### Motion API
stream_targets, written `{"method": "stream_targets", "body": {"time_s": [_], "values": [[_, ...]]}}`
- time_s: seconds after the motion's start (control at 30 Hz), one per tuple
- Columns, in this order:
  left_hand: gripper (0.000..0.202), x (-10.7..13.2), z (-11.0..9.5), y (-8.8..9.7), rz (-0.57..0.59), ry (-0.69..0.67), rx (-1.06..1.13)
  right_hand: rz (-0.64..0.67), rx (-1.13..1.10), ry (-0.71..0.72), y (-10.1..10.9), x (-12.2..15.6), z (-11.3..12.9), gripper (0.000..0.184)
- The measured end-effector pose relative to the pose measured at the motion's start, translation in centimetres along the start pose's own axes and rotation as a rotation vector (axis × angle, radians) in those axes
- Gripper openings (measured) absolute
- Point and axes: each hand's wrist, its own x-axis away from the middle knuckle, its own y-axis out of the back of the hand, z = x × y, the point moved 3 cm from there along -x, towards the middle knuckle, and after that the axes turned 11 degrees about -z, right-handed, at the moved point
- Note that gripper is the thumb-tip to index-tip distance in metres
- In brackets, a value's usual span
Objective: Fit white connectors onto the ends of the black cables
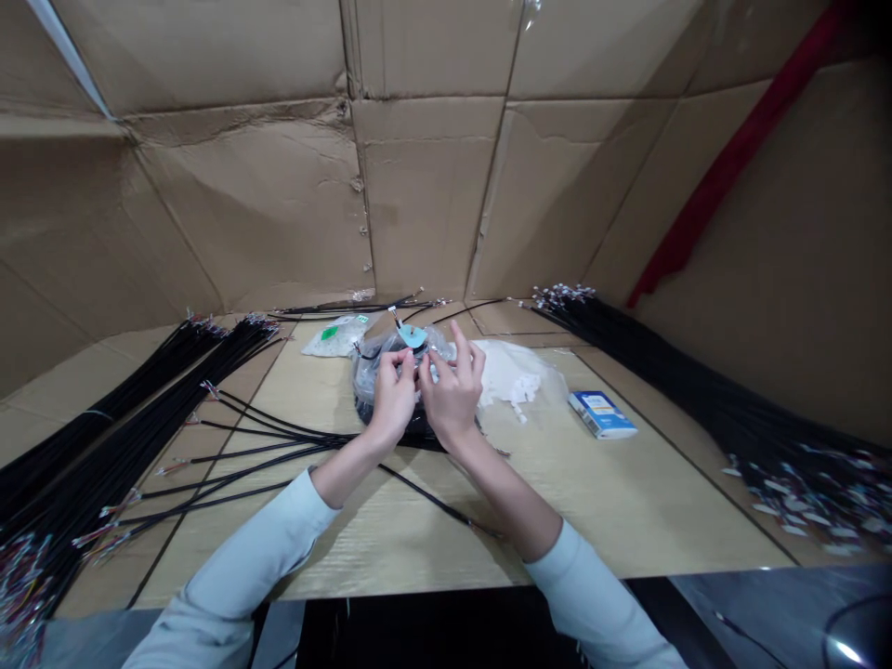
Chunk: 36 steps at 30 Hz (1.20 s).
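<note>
My left hand (394, 398) and my right hand (456, 388) are close together over the middle of the table. Thumb and fingertips are pinched on both; what lies between them is too small to make out. My right index finger points upward, apart from the pinch. Just behind the fingers is a clear plastic bag (363, 372) with dark contents. A light blue rounded piece (413, 335) sits at the top of the bag. Several black cables (257, 452) with bare coloured wire ends fan out to the left, some passing beneath my wrists.
Thick bundles of black cables lie left (163, 409) and right (648, 381). Behind my hands are a small bag with a green label (335, 336) and white pieces on plastic (512, 376). A blue and white box (602, 414) stands right. Cardboard walls (432, 195) enclose the table.
</note>
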Motion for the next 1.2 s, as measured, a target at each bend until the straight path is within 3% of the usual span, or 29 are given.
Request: {"method": "stream_targets", "body": {"time_s": [0.3,0.5,0.67,1.03,1.2], "values": [[0.013,0.1,-0.1,0.3,-0.035,-0.2,-0.137,0.152,0.087,-0.027,-0.1,-0.7,0.8,0.031],[0.012,0.5,-0.5,0.2,-0.004,-0.28,-0.242,0.259,0.147,-0.094,0.2,-1.9,0.8,0.023],[0.01,0.3,-0.5,0.2,0.0,-0.243,-0.217,0.241,0.115,-0.084,0.5,-2.0,0.8,0.022],[0.016,-0.2,0.1,0.2,0.012,-0.114,-0.029,0.031,-0.026,-0.151,0.2,-0.8,0.2,0.019],[0.014,-0.2,-0.9,-0.2,0.026,0.029,0.076,-0.019,-0.165,-0.155,0.2,-0.5,-0.1,0.018]]}}
